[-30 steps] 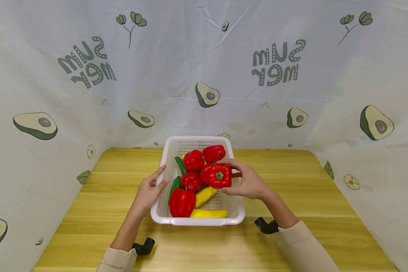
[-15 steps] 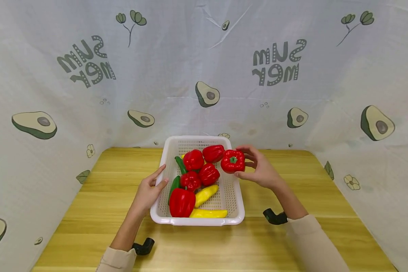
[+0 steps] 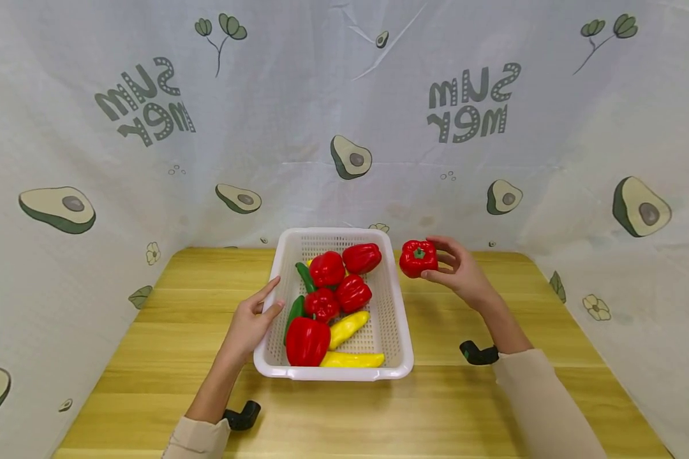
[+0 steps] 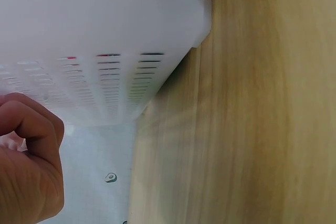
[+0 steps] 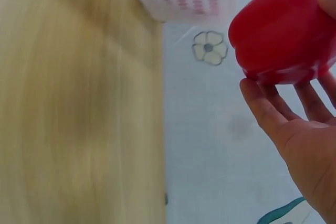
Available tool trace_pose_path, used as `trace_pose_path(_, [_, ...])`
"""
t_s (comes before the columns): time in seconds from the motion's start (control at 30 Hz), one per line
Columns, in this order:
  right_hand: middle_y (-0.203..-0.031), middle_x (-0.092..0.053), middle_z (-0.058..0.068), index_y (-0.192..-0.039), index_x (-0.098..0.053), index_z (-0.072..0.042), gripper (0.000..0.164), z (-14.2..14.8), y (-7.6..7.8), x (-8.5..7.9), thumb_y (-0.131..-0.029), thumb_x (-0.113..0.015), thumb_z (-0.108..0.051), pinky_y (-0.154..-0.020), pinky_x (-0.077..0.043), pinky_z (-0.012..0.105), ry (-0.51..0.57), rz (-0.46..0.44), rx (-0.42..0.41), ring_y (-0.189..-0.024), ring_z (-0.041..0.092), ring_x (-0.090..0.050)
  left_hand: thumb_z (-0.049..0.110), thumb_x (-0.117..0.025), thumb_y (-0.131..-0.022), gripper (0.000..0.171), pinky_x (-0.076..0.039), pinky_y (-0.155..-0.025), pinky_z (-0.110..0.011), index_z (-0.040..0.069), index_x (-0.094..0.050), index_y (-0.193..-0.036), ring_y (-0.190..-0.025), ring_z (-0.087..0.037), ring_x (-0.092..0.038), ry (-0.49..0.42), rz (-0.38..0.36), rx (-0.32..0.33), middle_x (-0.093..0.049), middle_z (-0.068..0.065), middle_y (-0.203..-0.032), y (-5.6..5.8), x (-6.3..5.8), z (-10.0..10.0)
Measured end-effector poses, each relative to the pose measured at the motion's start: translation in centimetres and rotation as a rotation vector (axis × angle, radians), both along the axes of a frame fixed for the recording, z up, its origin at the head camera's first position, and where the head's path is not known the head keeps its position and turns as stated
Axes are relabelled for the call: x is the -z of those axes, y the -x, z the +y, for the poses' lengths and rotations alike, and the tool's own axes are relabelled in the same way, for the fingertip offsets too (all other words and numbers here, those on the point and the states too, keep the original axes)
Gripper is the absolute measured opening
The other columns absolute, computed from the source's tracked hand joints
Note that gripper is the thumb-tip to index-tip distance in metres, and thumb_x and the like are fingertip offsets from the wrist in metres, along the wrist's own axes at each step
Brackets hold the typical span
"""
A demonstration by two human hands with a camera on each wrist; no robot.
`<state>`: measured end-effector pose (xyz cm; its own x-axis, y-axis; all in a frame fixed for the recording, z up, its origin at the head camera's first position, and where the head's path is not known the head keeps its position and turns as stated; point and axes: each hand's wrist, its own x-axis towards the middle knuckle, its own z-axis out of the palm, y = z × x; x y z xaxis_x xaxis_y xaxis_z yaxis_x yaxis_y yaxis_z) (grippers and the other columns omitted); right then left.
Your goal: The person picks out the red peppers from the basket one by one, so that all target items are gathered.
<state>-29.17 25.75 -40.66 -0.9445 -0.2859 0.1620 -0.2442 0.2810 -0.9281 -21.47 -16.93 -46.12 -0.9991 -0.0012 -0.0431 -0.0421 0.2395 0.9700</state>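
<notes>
My right hand [image 3: 462, 274] holds a red bell pepper [image 3: 418, 259] between thumb and fingers, stem facing me, to the right of the white plastic basket [image 3: 403, 319]. In the right wrist view the bell pepper [image 5: 286, 30] hangs above the table, apart from the basket. My left hand [image 3: 252, 325] grips the basket's left rim; in the left wrist view its fingers curl beside the slotted wall. Inside the basket lie several red bell peppers [image 3: 308, 342], two green vegetables [image 3: 295, 315] and long yellow ones [image 3: 353, 360], whose exact kinds I cannot tell.
The basket stands on a wooden table [image 3: 166, 357] near its back edge. A pale printed cloth [image 3: 298, 115] hangs behind the table and along both sides. Each wrist carries a black bent mount [image 3: 478, 354].
My right hand has lifted the red bell pepper out from over the basket, moving right and toward the back. My left hand and the basket have stayed in place.
</notes>
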Motion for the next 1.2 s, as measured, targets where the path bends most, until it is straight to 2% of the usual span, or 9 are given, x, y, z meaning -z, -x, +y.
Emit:
trace_pose_path(0.13, [-0.158, -0.035, 0.024, -0.154, -0.035, -0.002, 0.072, 0.6, 0.6, 1.0, -0.093, -0.074, -0.005, -0.089, -0.057, 0.013, -0.008, -0.035, 0.030, -0.141, 0.049, -0.041, 0.026, -0.066, -0.102, 0.056, -0.066, -0.067, -0.050, 0.029, -0.048, -0.155, -0.086, -0.038, -0.077, -0.016, -0.009, 0.005, -0.074, -0.031, -0.103, -0.1, -0.1, 0.0])
trace_pose_path(0.2, [-0.159, -0.034, 0.024, -0.154, -0.035, -0.002, 0.072, 0.9, 0.9, 1.6, -0.094, -0.074, -0.007, -0.089, -0.056, 0.011, -0.014, -0.054, 0.041, -0.143, 0.049, -0.040, 0.026, -0.065, -0.103, 0.056, -0.066, -0.066, -0.049, 0.028, -0.048, -0.156, -0.084, -0.037, -0.077, -0.011, -0.010, 0.005, -0.075, -0.031, -0.100, -0.1, -0.1, -0.1])
trace_pose_path(0.37, [-0.162, -0.031, 0.023, -0.157, -0.034, -0.005, 0.073, 1.2, 1.9, 3.0, -0.096, -0.073, -0.012, -0.091, -0.055, 0.011, -0.030, -0.088, 0.064, -0.145, 0.049, -0.038, 0.026, -0.064, -0.103, 0.055, -0.066, -0.063, -0.048, 0.027, -0.048, -0.156, -0.082, -0.035, -0.078, 0.027, 0.001, -0.005, -0.075, -0.029, -0.100, 0.2, -0.1, -0.1])
trace_pose_path(0.6, [-0.165, -0.030, 0.023, -0.160, -0.031, -0.007, 0.073, 1.5, 3.0, 4.5, -0.099, -0.069, -0.016, -0.104, -0.052, 0.024, -0.058, -0.123, 0.087, -0.147, 0.048, -0.037, 0.024, -0.066, -0.102, 0.054, -0.066, -0.062, -0.047, 0.028, -0.050, -0.154, -0.080, -0.034, -0.078, 0.007, -0.009, -0.007, -0.075, -0.028, -0.095, 0.2, -0.1, -0.1])
trace_pose_path(0.77, [-0.164, -0.031, 0.024, -0.160, -0.030, -0.004, 0.071, 1.6, 3.6, 5.6, -0.101, -0.067, -0.015, -0.101, -0.052, 0.015, -0.063, -0.138, 0.096, -0.149, 0.045, -0.033, 0.023, -0.065, -0.102, 0.054, -0.066, -0.063, -0.048, 0.027, -0.050, -0.154, -0.082, -0.035, -0.078, -0.008, -0.010, -0.008, -0.075, -0.029, -0.098, 0.1, -0.1, -0.1])
trace_pose_path(0.9, [-0.164, -0.030, 0.027, -0.160, -0.027, -0.002, 0.071, 1.8, 4.3, 6.4, -0.101, -0.065, -0.015, -0.096, -0.055, 0.014, -0.012, -0.185, 0.102, -0.148, 0.048, -0.034, 0.023, -0.064, -0.102, 0.055, -0.066, -0.063, -0.049, 0.026, -0.049, -0.155, -0.084, -0.036, -0.078, -0.011, -0.008, -0.012, -0.074, -0.030, -0.105, 0.1, -0.2, 0.0])
trace_pose_path(1.07, [-0.164, -0.029, 0.027, -0.159, -0.028, -0.002, 0.068, 1.8, 4.9, 7.1, -0.102, -0.063, -0.014, -0.093, -0.055, 0.013, 0.006, -0.218, 0.111, -0.148, 0.046, -0.034, 0.022, -0.065, -0.102, 0.054, -0.066, -0.063, -0.048, 0.026, -0.051, -0.154, -0.083, -0.036, -0.078, -0.018, -0.007, -0.015, -0.074, -0.031, -0.102, 0.1, -0.2, 0.0])
trace_pose_path(1.13, [-0.165, -0.028, 0.025, -0.159, -0.028, -0.003, 0.066, 1.8, 5.0, 7.3, -0.102, -0.061, -0.014, -0.098, -0.055, 0.017, -0.003, -0.226, 0.107, -0.148, 0.045, -0.033, 0.022, -0.066, -0.102, 0.054, -0.066, -0.063, -0.048, 0.027, -0.051, -0.153, -0.081, -0.035, -0.078, -0.019, -0.014, -0.014, -0.075, -0.030, -0.097, 0.2, -0.1, 0.0])
trace_pose_path(1.2, [-0.166, -0.027, 0.024, -0.159, -0.028, -0.004, 0.065, 1.9, 5.2, 7.4, -0.103, -0.059, -0.014, -0.106, -0.053, 0.026, -0.001, -0.243, 0.104, -0.147, 0.044, -0.033, 0.021, -0.065, -0.102, 0.054, -0.066, -0.063, -0.048, 0.029, -0.051, -0.153, -0.081, -0.034, -0.078, -0.023, -0.025, -0.011, -0.075, -0.028, -0.095, 0.2, -0.1, -0.1])
